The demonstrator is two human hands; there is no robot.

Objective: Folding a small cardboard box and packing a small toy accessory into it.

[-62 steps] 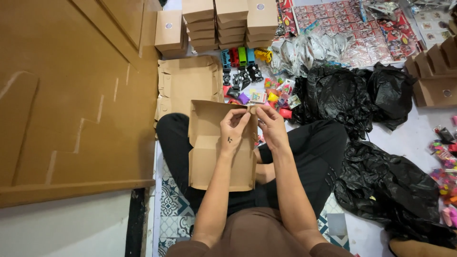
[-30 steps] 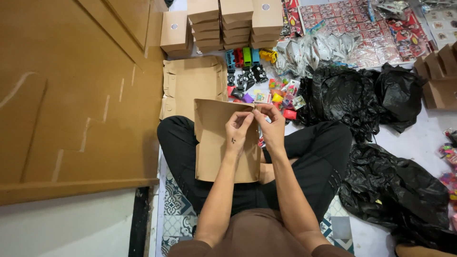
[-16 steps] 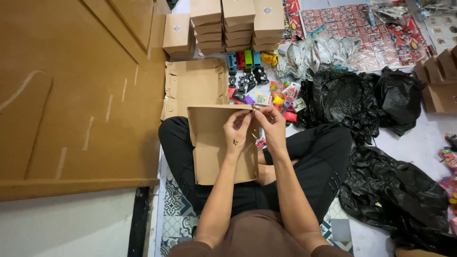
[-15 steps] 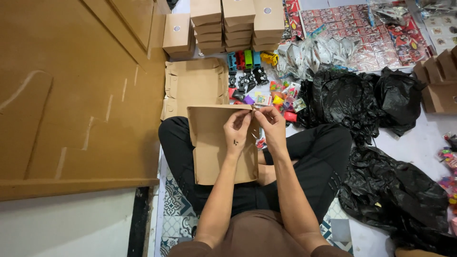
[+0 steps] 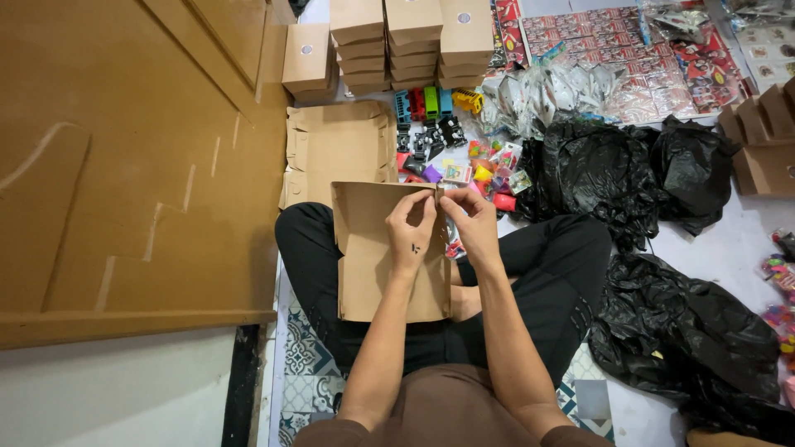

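Flat brown cardboard box blank (image 5: 377, 265): on lap, centre. Left hand (image 5: 411, 233) and right hand (image 5: 474, 223) pinch its top-right corner, apparently a flap. Toy cars (image 5: 431, 116) at 12 o'clock.

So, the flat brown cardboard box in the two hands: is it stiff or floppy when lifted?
The cardboard box probably stays fairly stiff: its panels lie flat on the lap. It likely bends along its creases, where the left hand and right hand pinch its top corner. It seems light.
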